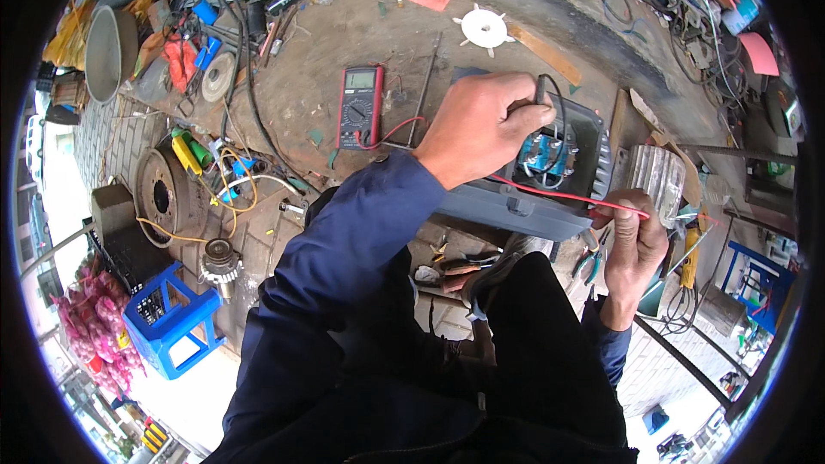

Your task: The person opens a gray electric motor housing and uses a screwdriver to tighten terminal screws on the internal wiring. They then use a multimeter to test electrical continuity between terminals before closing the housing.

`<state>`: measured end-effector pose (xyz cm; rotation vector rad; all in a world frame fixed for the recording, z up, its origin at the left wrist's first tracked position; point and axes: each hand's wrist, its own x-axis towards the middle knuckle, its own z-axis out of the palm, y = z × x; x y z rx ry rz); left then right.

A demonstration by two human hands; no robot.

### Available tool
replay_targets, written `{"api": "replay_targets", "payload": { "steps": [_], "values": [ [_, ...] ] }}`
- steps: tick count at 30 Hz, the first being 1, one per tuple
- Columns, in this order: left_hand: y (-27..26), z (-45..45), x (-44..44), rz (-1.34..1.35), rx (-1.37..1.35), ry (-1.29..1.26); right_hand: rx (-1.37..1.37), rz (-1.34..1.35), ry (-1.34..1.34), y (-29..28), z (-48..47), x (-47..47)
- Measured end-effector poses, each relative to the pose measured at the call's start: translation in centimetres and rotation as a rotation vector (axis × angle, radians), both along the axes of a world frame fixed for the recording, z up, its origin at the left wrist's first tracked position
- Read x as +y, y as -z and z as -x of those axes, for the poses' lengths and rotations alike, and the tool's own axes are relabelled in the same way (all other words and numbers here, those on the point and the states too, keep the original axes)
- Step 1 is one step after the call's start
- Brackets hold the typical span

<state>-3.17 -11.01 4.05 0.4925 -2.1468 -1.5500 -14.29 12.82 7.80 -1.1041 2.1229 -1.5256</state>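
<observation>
My left hand (493,122) pinches a black test probe (541,90) above an open dark housing (583,132) with ribbed edges. Inside that housing sits a blue terminal block (548,153) with metal contacts and wires. To its right, my right hand (635,238) grips a red test lead (567,195) between thumb and fingers; the probe's tip cannot be made out. A red and black digital multimeter (359,108) lies on the work surface left of my left hand, a red lead plugged into it. A long grey casing part (515,211) lies along the housing's near side.
A white plastic fan (484,28) lies beyond the housing. Black cables (242,45) cross the surface at left, near a metal basin (109,55). A blue plastic stool (171,322) stands at lower left. Pliers (586,262) and a ribbed metal cylinder (656,177) are at right.
</observation>
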Motion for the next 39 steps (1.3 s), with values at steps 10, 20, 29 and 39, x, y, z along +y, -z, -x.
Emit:
{"api": "replay_targets", "payload": {
  "steps": [10, 20, 29, 39],
  "values": [
    [0.1, -0.3, 0.6, -0.075, 0.054, -0.033, 0.166, 0.194, 0.071, -1.2, -0.9, -1.2],
    [-2.7, -4.4, 0.1, -0.09, 0.048, -0.163, 0.478, 0.26, -0.125, -1.6, -3.8, -5.8],
    [-2.7, -14.9, -0.2, -0.862, 0.276, 0.068, 0.622, 0.377, -0.308, 0.9, -10.1, -11.6],
    [-2.8, -20.0, -2.7, -1.141, 0.273, -0.274, 0.735, 0.225, -0.618, 1.5, -14.4, -14.7]
  ]
}}
